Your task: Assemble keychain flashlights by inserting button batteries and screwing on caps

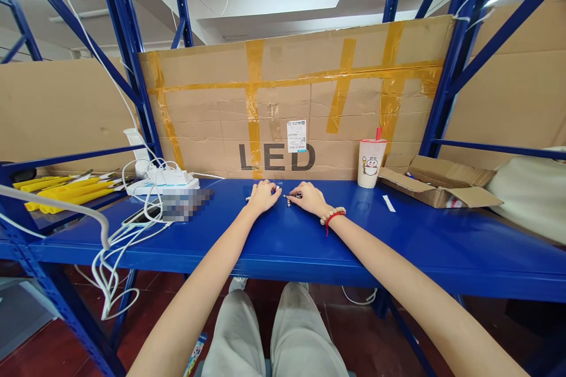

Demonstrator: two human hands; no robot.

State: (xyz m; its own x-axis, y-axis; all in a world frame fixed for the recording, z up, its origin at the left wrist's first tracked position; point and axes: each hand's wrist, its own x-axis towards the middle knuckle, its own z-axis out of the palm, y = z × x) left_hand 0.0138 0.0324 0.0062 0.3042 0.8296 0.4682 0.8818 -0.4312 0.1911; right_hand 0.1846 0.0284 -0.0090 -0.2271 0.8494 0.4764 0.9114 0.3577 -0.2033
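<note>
Both of my hands reach forward over the blue shelf top, close together near its back edge. My left hand has its fingers curled and pressed together; a small light bit shows at the fingertips, too small to name. A thin shiny piece lies partly under the thumb side of that hand. Just to the right, my right hand is closed in a pinch on a small shiny metal piece that sticks out toward the left hand. The fingers hide most of it. A beaded bracelet and a red string circle the right wrist.
At right stand a paper cup with a red straw, a white paper strip and an open cardboard box. White cables, a power strip and yellow-handled tools lie left. A taped cardboard panel closes the back.
</note>
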